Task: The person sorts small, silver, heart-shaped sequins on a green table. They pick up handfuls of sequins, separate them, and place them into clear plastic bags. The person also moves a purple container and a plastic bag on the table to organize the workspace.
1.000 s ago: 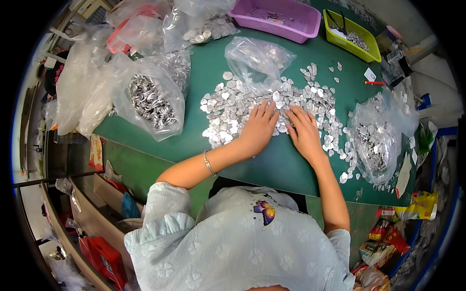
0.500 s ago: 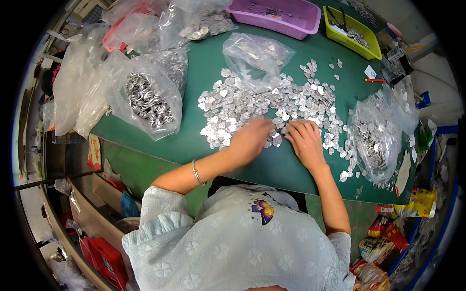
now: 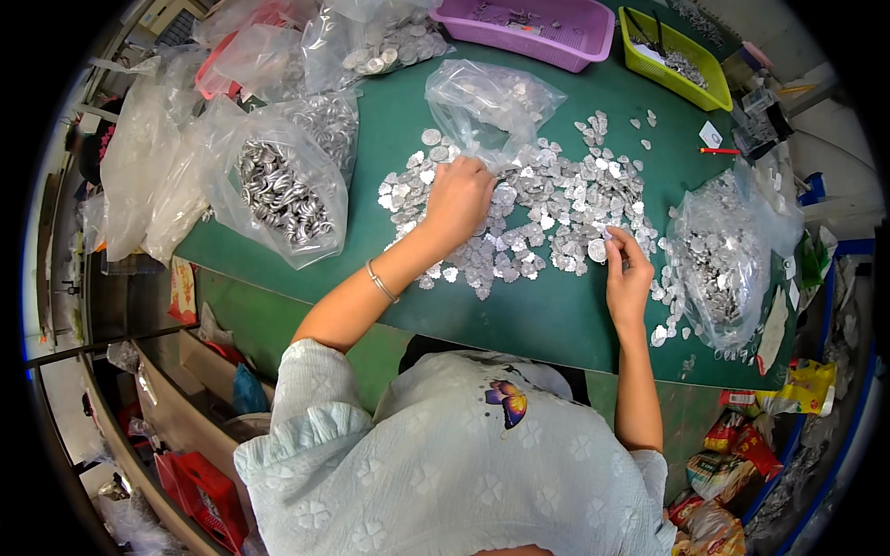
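Observation:
A spread of small flat silver metal pieces (image 3: 505, 246), many with wavy edges, covers the middle of the green table (image 3: 371, 120). My left hand (image 3: 461, 199) rests over the left part of this spread, its fingers curled downward. Their tips are hidden, so what they hold, if anything, does not show. At the right part of the pile, my right hand (image 3: 630, 273) pinches a small silver piece between thumb and index finger. A clear plastic bag (image 3: 496, 93) with more flat pieces lies just beyond the pile, close to my left fingers.
Left stands an open bag of curved silver parts (image 3: 287, 190); right, another full clear bag (image 3: 718, 250). A purple basket (image 3: 528, 42) and a yellow-green basket (image 3: 681, 74) sit at the back. A red pen (image 3: 719, 151) lies near a white tag. The table's front edge (image 3: 482, 343) runs before me.
My left hand has moved away and left, from the pile's near edge toward the plastic bag. My right hand has shifted right and its fingers have come into a pinch. Pieces at the near edge have spread.

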Available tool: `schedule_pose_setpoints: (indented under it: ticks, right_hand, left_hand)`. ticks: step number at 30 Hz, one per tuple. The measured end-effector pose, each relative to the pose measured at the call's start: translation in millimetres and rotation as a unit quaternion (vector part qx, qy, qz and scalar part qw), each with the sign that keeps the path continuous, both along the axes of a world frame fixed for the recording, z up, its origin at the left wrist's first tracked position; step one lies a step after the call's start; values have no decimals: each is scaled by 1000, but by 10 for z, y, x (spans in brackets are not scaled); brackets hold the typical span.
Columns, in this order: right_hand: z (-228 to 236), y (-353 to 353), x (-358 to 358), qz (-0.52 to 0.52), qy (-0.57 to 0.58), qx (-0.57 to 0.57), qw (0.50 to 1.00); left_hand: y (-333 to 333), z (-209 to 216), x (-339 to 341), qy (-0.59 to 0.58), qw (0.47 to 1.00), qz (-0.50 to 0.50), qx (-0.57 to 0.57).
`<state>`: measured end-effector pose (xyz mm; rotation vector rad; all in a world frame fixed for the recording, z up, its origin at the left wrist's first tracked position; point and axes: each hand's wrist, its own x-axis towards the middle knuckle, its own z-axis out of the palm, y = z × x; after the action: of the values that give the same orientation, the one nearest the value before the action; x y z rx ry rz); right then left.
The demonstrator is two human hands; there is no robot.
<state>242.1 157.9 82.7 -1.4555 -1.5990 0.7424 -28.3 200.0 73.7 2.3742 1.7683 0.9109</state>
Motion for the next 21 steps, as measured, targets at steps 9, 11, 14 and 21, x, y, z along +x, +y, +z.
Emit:
schedule_pose_setpoints:
  ticks: [9, 11, 14, 21]
  right_hand:
    - [129, -323, -91, 104, 350, -265, 893]
    - [150, -439, -51, 154, 331, -300, 881]
    - [206, -590, 49, 167, 304, -332, 877]
    - [229, -756, 178, 114, 312, -298, 895]
  left_hand:
    - [-361, 459, 295, -382, 865, -52, -320]
    - [-325, 530, 490, -416, 771, -108, -470]
    - [-139, 376, 1053, -416, 706, -243, -518]
    - [237, 422, 2243, -449, 680, -374, -444]
